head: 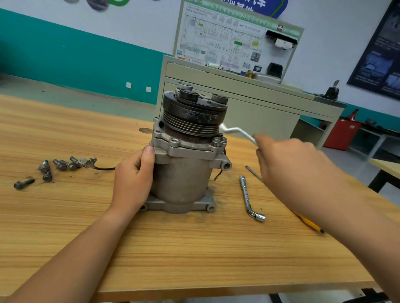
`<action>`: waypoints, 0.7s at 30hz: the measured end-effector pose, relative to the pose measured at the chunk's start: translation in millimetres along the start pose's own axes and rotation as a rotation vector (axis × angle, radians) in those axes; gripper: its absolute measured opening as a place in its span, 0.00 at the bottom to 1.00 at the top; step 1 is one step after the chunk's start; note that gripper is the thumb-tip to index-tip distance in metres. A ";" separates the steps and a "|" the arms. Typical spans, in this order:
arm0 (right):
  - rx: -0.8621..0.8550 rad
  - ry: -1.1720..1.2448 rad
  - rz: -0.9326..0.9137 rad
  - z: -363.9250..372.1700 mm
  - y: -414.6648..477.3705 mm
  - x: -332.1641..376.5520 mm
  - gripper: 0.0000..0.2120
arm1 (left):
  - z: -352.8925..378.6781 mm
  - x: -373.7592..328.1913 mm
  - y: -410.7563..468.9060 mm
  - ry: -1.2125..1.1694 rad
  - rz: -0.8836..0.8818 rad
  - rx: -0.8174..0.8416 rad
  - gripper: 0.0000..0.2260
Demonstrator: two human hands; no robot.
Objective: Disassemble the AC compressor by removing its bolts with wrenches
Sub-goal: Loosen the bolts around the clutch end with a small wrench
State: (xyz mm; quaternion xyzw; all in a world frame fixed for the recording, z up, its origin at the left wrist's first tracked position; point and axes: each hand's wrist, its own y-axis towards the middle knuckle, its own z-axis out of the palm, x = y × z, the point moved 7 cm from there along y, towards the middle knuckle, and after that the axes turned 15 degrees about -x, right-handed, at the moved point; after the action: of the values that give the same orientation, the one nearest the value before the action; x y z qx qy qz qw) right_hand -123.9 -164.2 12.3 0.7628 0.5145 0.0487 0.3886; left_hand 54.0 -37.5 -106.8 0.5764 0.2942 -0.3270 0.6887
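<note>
1. The compressor (185, 164) stood upright near the middle of the wooden table (184, 247), with its dark grooved pulley end on top and its mounting flange flat on the wood.
2. The left hand (132, 179) gripped the left side of the compressor body. Its fingers were wrapped round the housing and the thumb pressed against the upper flange.
3. The right hand (288, 167) was closed round the handle of a bright, bent wrench (237, 131). The far end of the wrench sat at the right side of the compressor, just under the pulley. Whether it was seated on a bolt head could not be told.
4. Loose bolts (56, 165) lay in a small cluster on the table left of the compressor, well apart from it. One dark bolt (23, 183) lay alone nearer the left edge.
5. A second wrench (250, 200), L-shaped with socket ends, lay flat just right of the compressor.
6. A yellow-handled screwdriver (309, 223) lay further right, partly hidden under the right forearm.
</note>
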 end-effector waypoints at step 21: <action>0.146 -0.343 -0.412 2.7 28.3 16.7 0.17 | 0.1 -0.7 -0.4 0.007 -0.006 0.019 0.19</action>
State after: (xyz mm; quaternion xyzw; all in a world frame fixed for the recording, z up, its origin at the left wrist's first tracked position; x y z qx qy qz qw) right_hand -93.6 -156.7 23.1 0.6654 0.5874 -0.1985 0.4158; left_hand 53.3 -37.5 -106.6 0.5830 0.2952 -0.3299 0.6813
